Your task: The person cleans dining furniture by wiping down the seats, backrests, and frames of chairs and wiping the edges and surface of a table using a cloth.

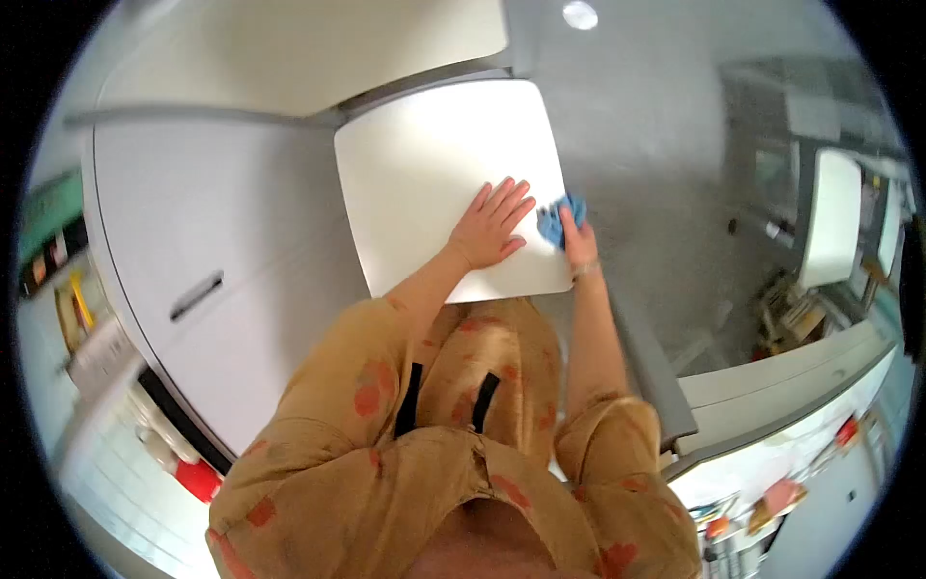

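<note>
Below me is a white chair seat [424, 164] with rounded corners, its backrest [289, 48] beyond it. My left hand [490, 227] lies flat on the seat's right part, fingers spread, with nothing in it. At the seat's right edge, my right hand [579, 238] grips a crumpled blue cloth [552, 224]. The cloth touches the edge, with part of it over the seat top. The right fingers are partly hidden by the cloth.
A white cabinet [183, 222] with a dark handle [197, 295] stands close on the left. Grey floor [646, 145] stretches to the right. Another white-seated chair [831, 217] is at the far right. A counter [781, 386] with several items sits at the lower right.
</note>
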A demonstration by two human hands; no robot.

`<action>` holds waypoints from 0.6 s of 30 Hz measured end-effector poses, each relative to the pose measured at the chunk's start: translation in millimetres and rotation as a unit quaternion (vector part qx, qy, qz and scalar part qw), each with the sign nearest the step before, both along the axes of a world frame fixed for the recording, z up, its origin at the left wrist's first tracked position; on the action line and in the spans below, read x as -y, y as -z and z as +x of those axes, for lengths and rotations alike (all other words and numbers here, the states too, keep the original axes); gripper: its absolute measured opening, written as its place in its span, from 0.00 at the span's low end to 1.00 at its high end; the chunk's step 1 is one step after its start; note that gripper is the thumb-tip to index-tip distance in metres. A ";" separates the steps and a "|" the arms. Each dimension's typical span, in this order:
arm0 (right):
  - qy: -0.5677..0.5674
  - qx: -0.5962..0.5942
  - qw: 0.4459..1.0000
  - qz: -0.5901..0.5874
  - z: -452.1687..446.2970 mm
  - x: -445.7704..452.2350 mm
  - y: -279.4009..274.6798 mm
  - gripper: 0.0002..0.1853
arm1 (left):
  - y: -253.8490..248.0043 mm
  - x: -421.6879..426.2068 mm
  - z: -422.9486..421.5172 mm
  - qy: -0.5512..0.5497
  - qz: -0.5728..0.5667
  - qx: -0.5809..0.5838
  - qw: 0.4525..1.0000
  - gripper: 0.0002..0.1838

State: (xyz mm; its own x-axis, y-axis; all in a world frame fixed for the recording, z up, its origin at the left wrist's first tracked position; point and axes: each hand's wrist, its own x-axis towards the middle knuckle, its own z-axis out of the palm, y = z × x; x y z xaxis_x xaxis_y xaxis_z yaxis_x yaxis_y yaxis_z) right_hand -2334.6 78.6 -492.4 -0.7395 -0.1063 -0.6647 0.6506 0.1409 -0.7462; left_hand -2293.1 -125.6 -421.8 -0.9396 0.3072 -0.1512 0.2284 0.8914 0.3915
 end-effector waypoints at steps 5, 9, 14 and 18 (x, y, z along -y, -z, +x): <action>0.068 -0.050 0.985 0.152 91.0 -29.5 -32.0 0.25 | -1.0 2.7 10.1 -0.008 0.014 -0.048 0.999 0.37; 0.126 -0.052 0.983 0.127 125.2 -46.2 -45.5 0.25 | -4.8 -15.3 23.4 -0.102 0.019 -0.044 0.994 0.32; 0.012 -0.060 0.997 -0.044 129.6 13.7 -136.8 0.18 | -40.4 -62.3 108.5 -0.429 0.607 0.144 0.654 0.22; -0.429 -0.132 0.894 0.011 158.1 78.5 -156.0 0.22 | -85.7 -35.6 185.5 -0.652 0.682 0.085 0.320 0.27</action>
